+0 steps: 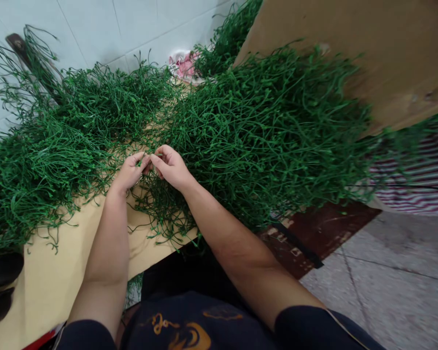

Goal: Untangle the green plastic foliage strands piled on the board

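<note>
My left hand (133,170) and my right hand (169,166) meet over the tan tabletop (69,253), fingertips pinched close together. Between them is a bit of thin green plastic stem, mostly hidden by the fingers. Right of my hands spreads a large heap of green artificial stems (263,131) with small budded tips. Another pile of the same stems (47,160) lies to the left. Loose stems (164,209) are scattered on the table just below my right hand.
A tan board (368,53) leans over the heap at the upper right. A pink and white cloth (184,65) lies by the tiled wall (91,29). Black shoes (2,272) sit at the left edge. Striped fabric (412,180) and a dark red panel (328,226) are at right.
</note>
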Action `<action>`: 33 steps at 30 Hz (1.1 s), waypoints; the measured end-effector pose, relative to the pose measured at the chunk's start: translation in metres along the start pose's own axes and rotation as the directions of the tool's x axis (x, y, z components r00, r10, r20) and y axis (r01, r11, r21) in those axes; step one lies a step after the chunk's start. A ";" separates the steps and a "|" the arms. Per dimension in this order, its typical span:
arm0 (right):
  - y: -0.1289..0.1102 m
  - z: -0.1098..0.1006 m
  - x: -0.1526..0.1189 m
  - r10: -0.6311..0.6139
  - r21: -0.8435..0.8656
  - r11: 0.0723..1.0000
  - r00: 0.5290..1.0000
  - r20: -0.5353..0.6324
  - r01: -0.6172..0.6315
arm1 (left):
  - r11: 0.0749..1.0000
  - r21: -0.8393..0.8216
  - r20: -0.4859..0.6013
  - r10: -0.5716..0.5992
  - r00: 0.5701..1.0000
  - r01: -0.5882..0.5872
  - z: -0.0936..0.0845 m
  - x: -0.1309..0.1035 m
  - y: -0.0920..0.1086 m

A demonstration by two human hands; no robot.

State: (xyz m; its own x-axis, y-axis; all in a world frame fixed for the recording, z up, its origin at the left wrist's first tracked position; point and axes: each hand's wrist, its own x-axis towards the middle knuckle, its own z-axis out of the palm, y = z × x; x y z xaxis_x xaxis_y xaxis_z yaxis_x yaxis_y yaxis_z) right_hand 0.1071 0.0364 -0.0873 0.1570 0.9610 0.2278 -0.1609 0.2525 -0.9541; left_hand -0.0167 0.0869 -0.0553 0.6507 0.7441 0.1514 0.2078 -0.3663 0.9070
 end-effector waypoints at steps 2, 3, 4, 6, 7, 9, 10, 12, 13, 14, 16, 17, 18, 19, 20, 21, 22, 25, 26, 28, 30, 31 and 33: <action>0.001 0.000 0.000 -0.009 -0.051 0.999 1.000 0.004 0.009 | 1.000 0.001 0.003 -0.002 1.000 0.002 0.000 0.000 -0.001; 0.001 0.000 0.000 -0.008 -0.074 0.997 1.000 0.003 0.008 | 1.000 0.003 0.007 -0.006 1.000 0.006 0.000 0.000 -0.001; 0.002 0.000 0.000 -0.005 -0.091 0.996 1.000 -0.003 0.005 | 1.000 0.005 0.007 -0.009 1.000 0.009 -0.001 0.000 -0.002; 0.001 -0.001 0.001 0.003 -0.106 0.994 1.000 -0.022 -0.006 | 1.000 0.014 0.004 -0.012 1.000 0.011 -0.001 0.000 -0.003; 0.001 -0.002 0.002 0.012 -0.106 0.994 0.999 -0.041 -0.017 | 1.000 0.021 0.003 -0.007 1.000 0.007 0.000 0.001 -0.004; 0.000 -0.003 0.004 0.053 -0.085 0.994 0.993 -0.102 -0.062 | 0.999 0.046 0.007 0.008 1.000 -0.008 0.001 0.002 -0.005; -0.001 -0.004 0.005 0.085 -0.065 0.993 0.987 -0.138 -0.095 | 0.998 0.065 0.011 0.015 1.000 -0.016 0.003 0.003 -0.005; -0.003 -0.003 0.007 0.152 -0.014 0.987 0.969 -0.192 -0.158 | 0.994 0.103 0.019 0.020 1.000 -0.022 0.005 0.005 -0.006; -0.004 -0.002 0.008 0.182 0.009 0.983 0.962 -0.204 -0.184 | 0.993 0.116 0.023 0.022 0.999 -0.024 0.006 0.007 -0.006; -0.004 -0.001 0.008 0.207 0.026 0.978 0.956 -0.209 -0.206 | 0.992 0.124 0.029 0.023 0.999 -0.026 0.006 0.007 -0.006; -0.002 0.002 0.010 0.239 0.038 0.971 0.945 -0.225 -0.237 | 0.990 0.137 0.039 0.027 0.999 -0.033 0.007 0.008 -0.003; -0.001 0.002 0.011 0.245 0.033 0.969 0.940 -0.238 -0.244 | 0.989 0.142 0.041 0.031 0.999 -0.036 0.007 0.007 0.000; 0.001 0.001 0.013 0.236 0.016 0.970 0.934 -0.267 -0.241 | 0.989 0.143 0.046 0.032 0.998 -0.038 0.006 0.005 0.005; 0.002 -0.001 0.016 0.214 -0.018 0.973 0.926 -0.312 -0.231 | 0.991 0.131 0.057 0.032 0.998 -0.040 0.006 0.003 0.010; 0.002 -0.003 0.019 0.189 -0.057 0.972 0.907 -0.377 -0.226 | 0.994 0.104 0.081 0.030 0.996 -0.038 0.005 0.000 0.017; 0.001 -0.007 0.023 0.161 -0.093 0.970 0.877 -0.453 -0.226 | 0.997 0.064 0.101 0.030 0.994 -0.036 0.004 -0.004 0.024; -0.002 -0.011 0.028 0.126 -0.119 0.969 0.843 -0.523 -0.218 | 0.999 0.016 0.103 0.035 0.994 -0.037 0.003 -0.007 0.031; -0.022 -0.019 0.039 0.006 -0.127 0.987 0.820 -0.572 -0.096 | 0.996 -0.064 0.010 0.065 0.998 -0.065 -0.004 -0.013 0.045; -0.031 -0.020 0.040 -0.034 -0.114 0.993 0.852 -0.522 -0.030 | 0.995 -0.061 -0.025 0.073 0.997 -0.074 -0.007 -0.014 0.046; -0.049 -0.021 0.038 -0.082 -0.091 0.995 0.918 -0.387 0.050 | 0.997 -0.028 -0.038 0.071 0.997 -0.072 -0.012 -0.012 0.044; -0.065 -0.026 0.028 -0.069 -0.086 0.995 0.950 -0.304 0.045 | 0.999 0.009 -0.016 0.052 0.999 -0.051 -0.015 -0.009 0.039; -0.071 -0.029 0.020 -0.064 -0.091 0.995 0.954 -0.294 0.038 | 0.999 0.021 -0.007 0.039 0.999 -0.039 -0.015 -0.008 0.036; -0.080 -0.038 -0.001 -0.082 -0.102 0.993 0.949 -0.304 0.053 | 1.000 0.011 -0.010 0.011 1.000 -0.011 -0.015 -0.006 0.031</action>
State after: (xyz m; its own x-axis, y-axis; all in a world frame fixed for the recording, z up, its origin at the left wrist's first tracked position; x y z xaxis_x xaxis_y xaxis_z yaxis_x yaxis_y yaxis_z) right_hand 0.1570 0.0111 -0.0181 0.4580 0.8572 0.2354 -0.0522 0.2903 -0.9555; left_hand -0.0253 0.0791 -0.0225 0.6457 0.7455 0.1649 0.2091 -0.3804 0.9009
